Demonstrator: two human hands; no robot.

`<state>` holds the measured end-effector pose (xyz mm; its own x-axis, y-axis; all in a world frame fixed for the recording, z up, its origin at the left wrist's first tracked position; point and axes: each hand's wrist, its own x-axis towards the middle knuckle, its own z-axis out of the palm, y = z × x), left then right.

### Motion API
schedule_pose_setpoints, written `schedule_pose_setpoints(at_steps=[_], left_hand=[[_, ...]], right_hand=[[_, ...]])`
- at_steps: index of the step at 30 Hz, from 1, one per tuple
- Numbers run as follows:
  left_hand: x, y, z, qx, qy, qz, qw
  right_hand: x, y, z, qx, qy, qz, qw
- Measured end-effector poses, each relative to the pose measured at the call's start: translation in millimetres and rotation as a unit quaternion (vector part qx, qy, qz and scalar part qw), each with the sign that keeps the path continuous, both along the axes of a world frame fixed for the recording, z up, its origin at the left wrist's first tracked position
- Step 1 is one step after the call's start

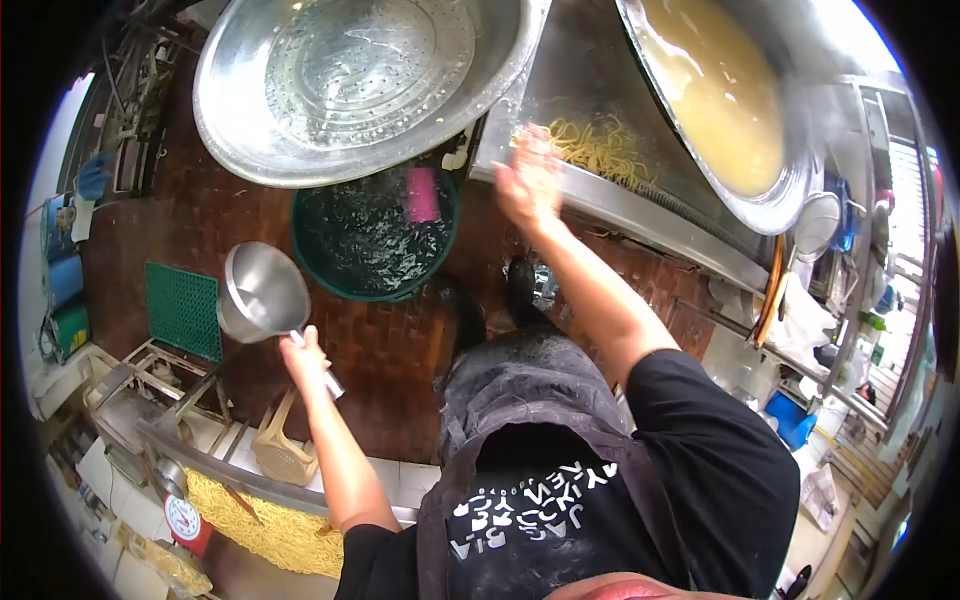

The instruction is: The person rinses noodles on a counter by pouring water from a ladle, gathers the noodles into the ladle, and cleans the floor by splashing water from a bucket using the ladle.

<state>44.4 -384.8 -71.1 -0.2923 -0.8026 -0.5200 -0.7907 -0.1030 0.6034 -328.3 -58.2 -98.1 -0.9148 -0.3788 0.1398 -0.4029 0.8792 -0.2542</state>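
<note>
My left hand (305, 358) is closed round the handle of a metal saucepan (265, 295), held over the brown floor at the left. At the upper middle, my right hand (532, 185) has its fingers spread, slightly blurred, at the front edge of the steel counter (590, 190). Loose yellow noodles (605, 150) lie on that counter just right of my right hand. Above and left of it stands a large perforated metal basin (370, 60). A big metal pot (715, 90) of cloudy yellow liquid is at the upper right.
A dark green tub (375, 235) of water with a pink object (422, 195) stands on the floor below the basin. More noodles (265, 520), a scale (184, 518) and a woven strainer (286, 450) are at the lower left. A green crate (183, 310) is at the left.
</note>
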Motion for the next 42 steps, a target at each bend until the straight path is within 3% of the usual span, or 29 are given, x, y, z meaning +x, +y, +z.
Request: schedule_pose_setpoints(at_steps=[2,4,6,7,8,9,13,16,17,18,20,24,28,35,40,42], left_hand=[[2,9,-60,0.012,-0.084,-0.03,0.996],[-44,34,-43,0.024,-0.138,-0.069,0.988],[-43,31,-106,-0.017,-0.138,-0.133,0.981],[-44,28,-132,-0.041,-0.15,-0.164,0.974],[-55,30,-138,-0.048,-0.18,-0.179,0.966],[-65,31,-143,-0.055,-0.209,-0.194,0.957],[-102,34,-151,-0.032,-0.244,-0.152,0.957],[-120,38,-165,0.01,-0.273,-0.205,0.94],[-114,41,-184,-0.04,-0.288,-0.286,0.913],[-124,37,-171,0.112,-0.222,-0.226,0.942],[-103,22,-207,0.321,-0.031,-0.084,0.943],[-67,39,-151,0.435,0.123,0.056,0.89],[-55,88,-39,0.396,0.184,0.093,0.895],[-77,150,130,0.392,0.317,0.04,0.863],[-123,178,188,0.391,0.329,-0.019,0.86],[-149,189,197,0.375,0.308,-0.048,0.873]], right_hand=[[1,-69,-12,-0.077,0.029,0.042,0.996],[1,-93,-1,-0.011,0.017,0.138,0.99],[-7,-77,15,-0.077,-0.005,0.23,0.97],[-10,-65,32,-0.136,-0.02,0.239,0.961],[-17,-47,12,-0.115,0.021,0.22,0.968],[-21,-27,15,-0.165,0.05,0.221,0.96],[-30,14,11,-0.027,0.059,0.165,0.984],[-32,19,9,-0.016,0.042,0.169,0.985],[-32,20,10,-0.021,0.049,0.165,0.985],[-32,19,14,-0.029,0.046,0.154,0.987],[-32,18,15,-0.028,0.037,0.151,0.987],[-32,19,17,-0.036,0.018,0.147,0.988],[-33,21,18,-0.035,0.008,0.146,0.989],[-37,25,15,-0.04,-0.001,0.151,0.988],[-40,25,17,-0.055,-0.043,0.128,0.989],[-46,25,18,-0.045,-0.045,0.17,0.983]])
